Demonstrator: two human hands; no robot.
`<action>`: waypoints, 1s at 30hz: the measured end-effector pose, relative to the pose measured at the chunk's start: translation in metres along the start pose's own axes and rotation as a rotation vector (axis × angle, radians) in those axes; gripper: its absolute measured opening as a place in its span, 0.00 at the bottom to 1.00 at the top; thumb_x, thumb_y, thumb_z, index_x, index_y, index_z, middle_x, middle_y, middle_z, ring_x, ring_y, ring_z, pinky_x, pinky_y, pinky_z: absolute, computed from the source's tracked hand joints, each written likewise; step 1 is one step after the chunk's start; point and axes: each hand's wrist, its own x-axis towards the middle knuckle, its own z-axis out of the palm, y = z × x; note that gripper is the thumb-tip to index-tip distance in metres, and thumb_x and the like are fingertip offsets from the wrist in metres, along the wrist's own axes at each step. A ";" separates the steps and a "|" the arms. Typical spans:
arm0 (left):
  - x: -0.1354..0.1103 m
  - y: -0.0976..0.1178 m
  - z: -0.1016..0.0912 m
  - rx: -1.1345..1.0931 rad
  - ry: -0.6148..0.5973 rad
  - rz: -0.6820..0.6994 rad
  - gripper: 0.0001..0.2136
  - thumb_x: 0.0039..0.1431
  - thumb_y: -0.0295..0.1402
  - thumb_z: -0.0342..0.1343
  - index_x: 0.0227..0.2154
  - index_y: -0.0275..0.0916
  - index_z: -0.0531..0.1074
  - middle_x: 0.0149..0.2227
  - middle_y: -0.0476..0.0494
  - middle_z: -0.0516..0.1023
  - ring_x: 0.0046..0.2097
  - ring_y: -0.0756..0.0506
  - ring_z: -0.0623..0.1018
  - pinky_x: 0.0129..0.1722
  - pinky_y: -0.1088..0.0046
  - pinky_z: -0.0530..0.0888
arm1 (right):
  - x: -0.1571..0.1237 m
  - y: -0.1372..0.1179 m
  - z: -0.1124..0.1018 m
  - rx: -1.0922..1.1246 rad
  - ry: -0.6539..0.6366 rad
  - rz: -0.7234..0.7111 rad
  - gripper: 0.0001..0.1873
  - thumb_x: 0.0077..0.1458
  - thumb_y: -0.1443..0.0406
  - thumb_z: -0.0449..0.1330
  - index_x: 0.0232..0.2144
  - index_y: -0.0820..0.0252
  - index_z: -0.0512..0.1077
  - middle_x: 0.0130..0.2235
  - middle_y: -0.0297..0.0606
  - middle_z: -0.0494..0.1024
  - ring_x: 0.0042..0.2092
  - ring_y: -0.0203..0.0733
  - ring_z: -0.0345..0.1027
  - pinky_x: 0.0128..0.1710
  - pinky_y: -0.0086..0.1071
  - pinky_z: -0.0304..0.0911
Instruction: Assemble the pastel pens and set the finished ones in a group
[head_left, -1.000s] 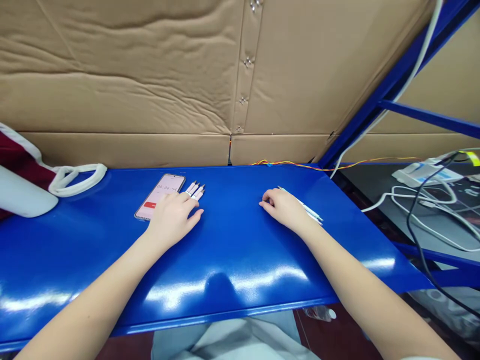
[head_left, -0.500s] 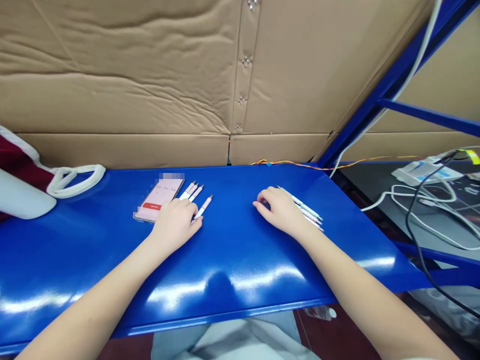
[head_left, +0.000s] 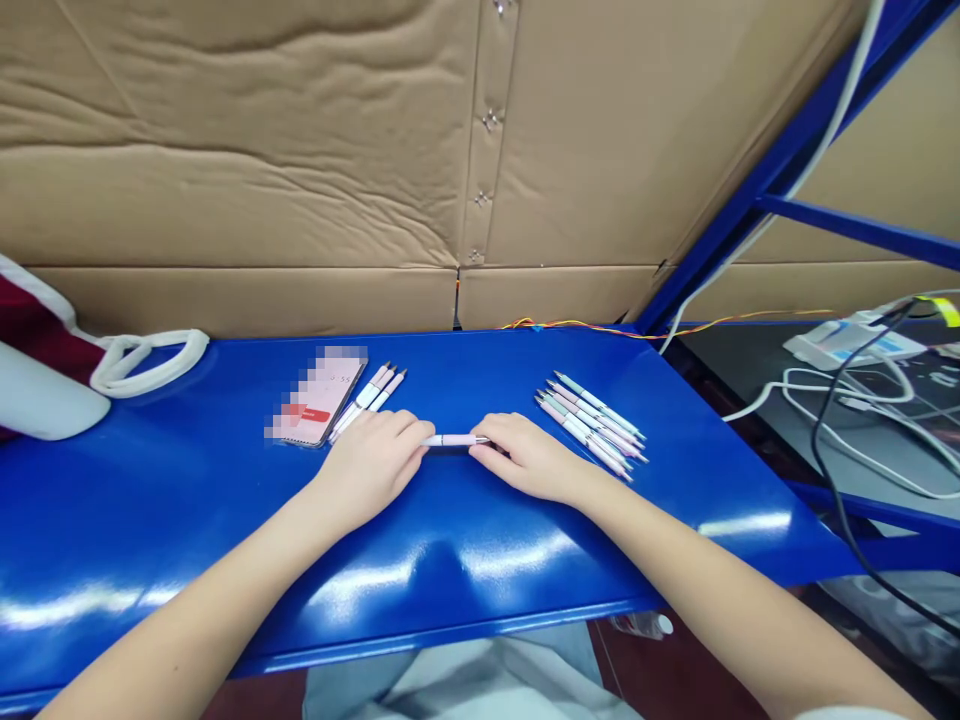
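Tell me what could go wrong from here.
The slim white-and-pink pen seems to be held only at its ends, between the left hand and right hand. With so light a grip, it could slip and roll on the glossy blue tabletop. The right hand also lies close to the loose fan of pastel pens, which a careless brush might scatter.

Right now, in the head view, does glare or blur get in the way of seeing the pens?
Head view: white glare streaks lie on the glossy blue shelf near its front edge, clear of the pen between the left hand and right hand and of the pen group; pens look sharp.
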 end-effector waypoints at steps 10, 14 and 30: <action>-0.001 0.000 -0.001 0.113 0.000 0.081 0.11 0.65 0.40 0.45 0.39 0.43 0.71 0.35 0.47 0.72 0.31 0.49 0.72 0.28 0.74 0.64 | -0.002 -0.008 -0.002 0.005 -0.128 -0.031 0.13 0.64 0.66 0.47 0.34 0.62 0.71 0.34 0.39 0.74 0.36 0.39 0.66 0.40 0.33 0.58; -0.002 0.000 0.003 0.146 0.005 0.118 0.12 0.66 0.39 0.43 0.38 0.44 0.72 0.33 0.49 0.73 0.30 0.49 0.72 0.27 0.73 0.64 | -0.003 -0.009 0.000 -0.088 -0.146 -0.020 0.12 0.63 0.65 0.49 0.35 0.63 0.71 0.34 0.40 0.74 0.36 0.39 0.66 0.39 0.33 0.57; -0.002 0.004 -0.001 0.035 -0.142 0.012 0.14 0.66 0.39 0.41 0.39 0.44 0.72 0.28 0.50 0.72 0.29 0.50 0.74 0.25 0.76 0.62 | -0.002 -0.013 0.004 -0.199 0.068 -0.025 0.05 0.57 0.66 0.56 0.31 0.62 0.69 0.32 0.38 0.73 0.34 0.39 0.62 0.35 0.32 0.51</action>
